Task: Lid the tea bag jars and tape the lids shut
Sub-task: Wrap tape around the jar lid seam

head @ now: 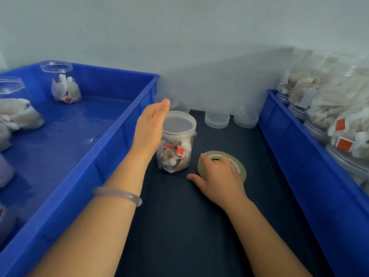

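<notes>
Our left forearm comes in nearest, from the near left corner of the bench (189,226), with a pale bracelet (119,193) round the wrist. It runs along the long wall of the left crate (111,136), a blue one that takes up the bench's left side. Our left hand (151,124) is flat, fingers straight and together, held edge-on at the left side of the lid (178,123). It is blurred, so we cannot tell whether it truly touches the lid, but it grasps nothing. That lid sits on the jar (175,154), which stands upright on the dark bench near its middle, just beside the left crate. Tea bags with red tags show through its clear wall.

Our right hand (219,176) is just right of the jar, on the side nearer us. Its fingers are curled over the near rim of the tape roll (237,164), which lies flat on the bench, and the thumb is spread out to the left

Spare lids (217,118) stand in low stacks at the far edge of the bench, against the wall (199,47). In the left crate we see open jars (63,82) holding tea bags, one of them in the far corner. The right crate (279,120), also blue, fills the bench's right side and is piled with filled jars (339,124) lying on their sides
</notes>
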A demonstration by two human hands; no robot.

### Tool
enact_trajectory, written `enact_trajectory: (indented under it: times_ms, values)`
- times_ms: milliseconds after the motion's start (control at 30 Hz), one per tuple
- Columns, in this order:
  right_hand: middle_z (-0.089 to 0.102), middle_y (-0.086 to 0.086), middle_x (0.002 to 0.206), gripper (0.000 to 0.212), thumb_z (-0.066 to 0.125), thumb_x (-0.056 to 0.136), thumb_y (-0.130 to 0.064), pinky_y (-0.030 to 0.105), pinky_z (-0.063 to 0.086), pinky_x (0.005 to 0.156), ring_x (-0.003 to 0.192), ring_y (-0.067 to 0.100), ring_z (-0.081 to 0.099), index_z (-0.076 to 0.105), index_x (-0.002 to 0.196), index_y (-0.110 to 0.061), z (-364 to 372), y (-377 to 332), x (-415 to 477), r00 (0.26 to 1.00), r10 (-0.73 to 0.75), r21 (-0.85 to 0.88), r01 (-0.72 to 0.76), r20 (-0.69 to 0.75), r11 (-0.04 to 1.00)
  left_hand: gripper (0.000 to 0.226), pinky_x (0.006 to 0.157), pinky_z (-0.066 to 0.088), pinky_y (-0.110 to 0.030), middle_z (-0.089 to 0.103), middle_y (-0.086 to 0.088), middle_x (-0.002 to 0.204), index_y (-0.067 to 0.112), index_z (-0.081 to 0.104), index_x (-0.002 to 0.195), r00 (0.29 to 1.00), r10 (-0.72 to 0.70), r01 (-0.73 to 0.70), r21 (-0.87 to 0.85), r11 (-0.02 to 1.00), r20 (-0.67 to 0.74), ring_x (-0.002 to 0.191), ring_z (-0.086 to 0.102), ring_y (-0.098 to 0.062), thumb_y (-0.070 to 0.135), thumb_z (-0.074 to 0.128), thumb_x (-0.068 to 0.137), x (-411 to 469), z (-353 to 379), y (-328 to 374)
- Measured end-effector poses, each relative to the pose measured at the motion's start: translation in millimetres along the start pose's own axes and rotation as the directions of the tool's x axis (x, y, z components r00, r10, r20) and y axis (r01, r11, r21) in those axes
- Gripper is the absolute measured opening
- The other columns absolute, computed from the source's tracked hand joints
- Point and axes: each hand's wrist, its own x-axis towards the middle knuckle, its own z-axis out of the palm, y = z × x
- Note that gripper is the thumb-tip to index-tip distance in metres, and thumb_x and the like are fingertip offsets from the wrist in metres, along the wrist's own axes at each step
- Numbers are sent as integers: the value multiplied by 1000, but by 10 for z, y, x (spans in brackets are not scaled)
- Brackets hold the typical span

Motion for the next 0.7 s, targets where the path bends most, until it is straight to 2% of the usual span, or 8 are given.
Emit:
enact_trajectory:
  times_ms: [100, 167, 200, 300, 367, 433, 500, 700]
  values:
    - [53, 3, 125, 67, 46, 86, -67, 33, 32, 99, 120, 23, 38, 44, 138, -25, 4, 27, 2, 1000, -9, -3, 9, 5, 1000, 21, 78, 44, -16, 65, 6, 104, 24, 64, 99, 993, -100, 110, -153, 982, 66, 96, 60, -2, 35, 46, 98, -89, 21, -214]
    - [48, -8, 123, 74, 58, 76, -68, 24, 31, 96, 118, 12, 35, 48, 137, -27, -63, 34, 19, 999, 1, 236, 9, -42, 972, 23, 78, 46, -22, 67, 0, 101, 24, 66, 94, 996, -77, 82, -179, 980, 32, 94, 62, -9, 37, 47, 94, -111, 31, -250]
    - [45, -14, 121, 78, 65, 69, -65, 19, 31, 94, 117, 7, 36, 49, 136, -28, -127, 27, 33, 996, 29, 446, 11, -84, 895, 26, 78, 48, -24, 67, -3, 99, 24, 67, 93, 998, -58, 63, -197, 978, 30, 93, 62, -11, 39, 46, 89, -134, 35, -257]
    - [47, -21, 129, 95, 78, 49, -51, 16, 39, 97, 125, 2, 44, 42, 135, -34, -315, 13, 118, 996, 33, 907, 66, -87, 416, 35, 85, 50, -36, 69, -12, 98, 22, 69, 88, 999, -33, 43, -271, 962, 41, 95, 64, -22, 46, 45, 80, -230, 52, -278]
    - [52, -14, 134, 96, 91, 51, -27, 24, 43, 102, 127, 5, 49, 44, 135, -26, -335, 2, 180, 993, -99, 965, 80, -57, 250, 40, 83, 51, -36, 71, -9, 91, 23, 72, 83, 996, -30, 56, -328, 943, 83, 92, 66, -22, 54, 48, 76, -281, 61, -298]
    - [67, -10, 119, 69, 81, 58, -6, 25, 50, 93, 116, 8, 60, 57, 121, -18, -289, -13, 226, 985, -145, 975, 120, -93, 188, 43, 80, 51, -35, 72, -4, 85, 24, 74, 79, 993, -16, 59, -365, 929, 120, 87, 66, -20, 57, 49, 73, -299, 61, -304]
    - [72, -9, 107, 60, 76, 58, 3, 24, 52, 87, 108, 11, 65, 61, 113, -15, -246, -1, 243, 983, -139, 982, 134, -115, 133, 42, 81, 50, -39, 71, -4, 84, 25, 75, 79, 991, 5, 45, -375, 926, 130, 87, 66, -21, 57, 49, 74, -291, 59, -312]
    - [67, 2, 120, 57, 65, 71, -6, 35, 50, 97, 117, 21, 61, 57, 126, -13, -190, 130, 287, 978, -192, 994, 97, -85, 57, 42, 77, 51, -30, 71, 3, 81, 30, 75, 77, 986, 13, 48, -363, 930, 165, 85, 66, -14, 60, 46, 74, -289, 64, -337]
